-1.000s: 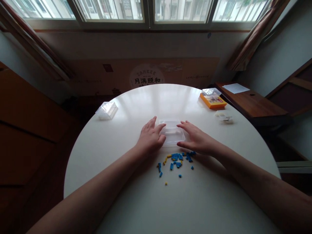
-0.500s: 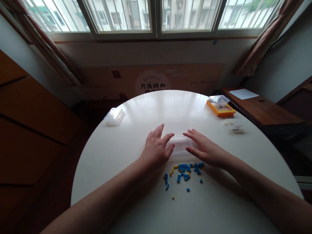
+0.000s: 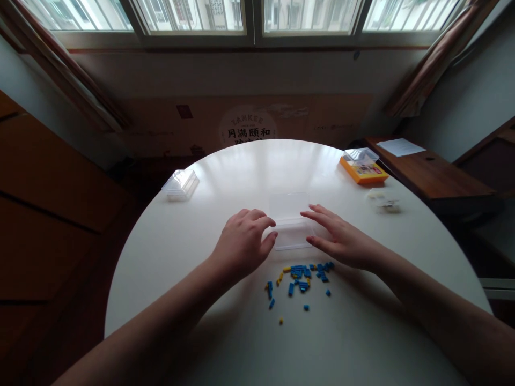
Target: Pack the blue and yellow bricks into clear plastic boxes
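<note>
A small clear plastic box sits mid-table with its lid swung open and back. My left hand is at the box's left side, fingers curled, thumb against its near left edge. At the right side rests my right hand, fingers stretched and apart, fingertips touching the box's right edge. Several tiny blue and yellow bricks lie scattered on the white round table just in front of the box.
A closed clear box lies at the table's left. At the far right stand an orange box with a clear case on it and a small clear packet. A wooden side table with paper stands further right.
The box's lid has gone from closed to laid open towards the back. My left fingers have curled in from a flat pose. The camera view shifted slightly.
</note>
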Demonstrator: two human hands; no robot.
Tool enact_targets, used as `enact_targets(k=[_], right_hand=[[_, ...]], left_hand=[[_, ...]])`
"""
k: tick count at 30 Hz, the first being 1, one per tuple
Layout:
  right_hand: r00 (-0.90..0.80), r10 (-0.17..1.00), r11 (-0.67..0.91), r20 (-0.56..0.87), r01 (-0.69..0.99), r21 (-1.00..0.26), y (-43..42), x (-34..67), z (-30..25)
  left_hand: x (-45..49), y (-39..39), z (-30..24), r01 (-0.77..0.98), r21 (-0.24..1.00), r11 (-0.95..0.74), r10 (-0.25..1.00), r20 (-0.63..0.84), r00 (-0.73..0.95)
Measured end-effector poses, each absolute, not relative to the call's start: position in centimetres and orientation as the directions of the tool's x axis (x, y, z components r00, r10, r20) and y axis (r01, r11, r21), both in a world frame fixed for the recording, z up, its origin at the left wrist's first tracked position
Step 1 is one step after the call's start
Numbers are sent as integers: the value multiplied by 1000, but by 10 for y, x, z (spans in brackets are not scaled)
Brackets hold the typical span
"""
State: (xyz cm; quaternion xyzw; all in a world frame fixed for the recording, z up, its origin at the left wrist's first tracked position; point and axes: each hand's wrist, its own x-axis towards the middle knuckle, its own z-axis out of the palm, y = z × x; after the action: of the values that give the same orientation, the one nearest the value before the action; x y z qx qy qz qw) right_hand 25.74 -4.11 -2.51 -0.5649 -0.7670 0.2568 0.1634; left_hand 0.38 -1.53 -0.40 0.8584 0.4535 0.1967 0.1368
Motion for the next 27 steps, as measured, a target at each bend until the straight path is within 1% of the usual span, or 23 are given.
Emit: enact_targets(k=[3, 6, 8, 10, 12, 14, 17, 19, 21, 23, 27], right_hand=[[-294, 956, 255, 7, 817, -518, -43, 263, -18], [-297, 944, 330, 143, 837, -438, -48, 269, -6], [-319, 922, 385, 219, 822, -420, -53, 273, 3], [-381, 891, 452, 246, 785, -424, -58, 275, 12], [-487, 848, 526, 209, 726, -442, -63, 275, 18], [-594, 793, 580, 136, 666, -469, -65, 274, 21], [-675, 738, 592, 27, 627, -507, -65, 274, 22], [-676, 735, 563, -46, 648, -513, -64, 278, 22], [-649, 752, 520, -116, 691, -502, -61, 283, 23], [-612, 773, 478, -167, 735, -481, -59, 289, 23], [-569, 789, 431, -233, 782, -450, -56, 294, 22]], left_hand=[[3, -13, -4, 716, 437, -544, 838, 232, 494], [2, -12, -2, 704, 487, -517, 853, 226, 470], [2, -10, -1, 706, 509, -492, 866, 205, 456], [1, -9, -1, 727, 501, -470, 877, 174, 448], [1, -7, -1, 744, 486, -458, 883, 158, 441], [0, -6, -1, 755, 473, -454, 886, 152, 438], [0, -6, 2, 794, 418, -441, 892, 103, 441], [0, -6, 5, 822, 366, -436, 891, 49, 451], [0, -7, 8, 834, 345, -431, 894, 39, 446], [0, -8, 10, 836, 359, -415, 907, 90, 412], [-1, -10, 12, 795, 431, -427, 904, 226, 363]])
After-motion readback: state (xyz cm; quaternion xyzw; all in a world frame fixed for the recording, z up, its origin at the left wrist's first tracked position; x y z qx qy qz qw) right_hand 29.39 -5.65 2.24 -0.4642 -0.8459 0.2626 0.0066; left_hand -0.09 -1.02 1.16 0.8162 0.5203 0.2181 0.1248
